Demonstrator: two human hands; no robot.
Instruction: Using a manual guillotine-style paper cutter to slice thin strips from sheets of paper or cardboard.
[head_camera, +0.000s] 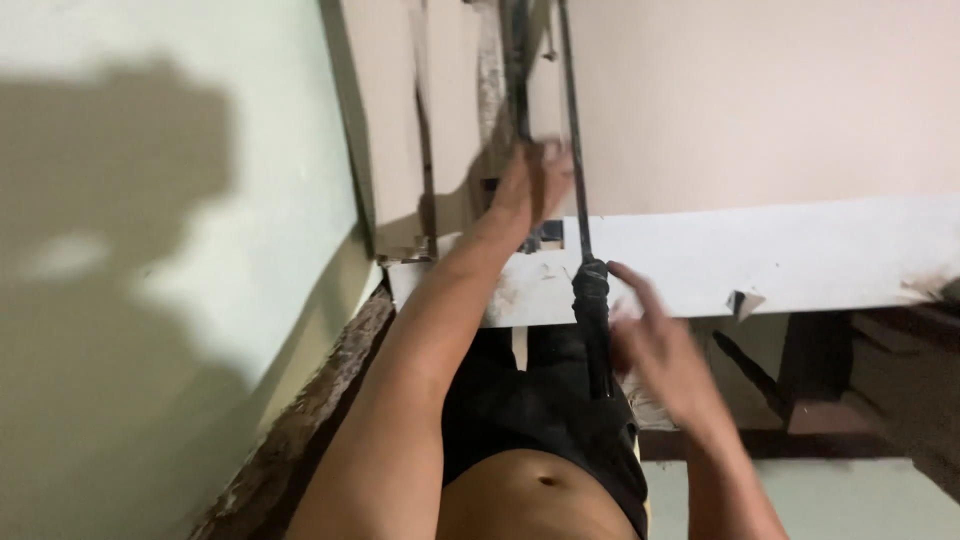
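Pale walls, a white beam and rough timber

A pale green plastered wall (150, 250) fills the left side, crossed by a broad dark shadow. A pinkish-cream wall (760, 100) rises on the right, above a white painted horizontal beam (800, 255) with chipped paint. A rough, dark brown wooden edge (300, 430) runs diagonally beside the green wall. Light is dim and even.

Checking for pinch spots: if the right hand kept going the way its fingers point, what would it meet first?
Most likely the dark tape-wrapped handle of the thin black rod: the right hand has open fingers pointing up-left at it, apparently just short of touching. Motion blur leaves depth unsure.
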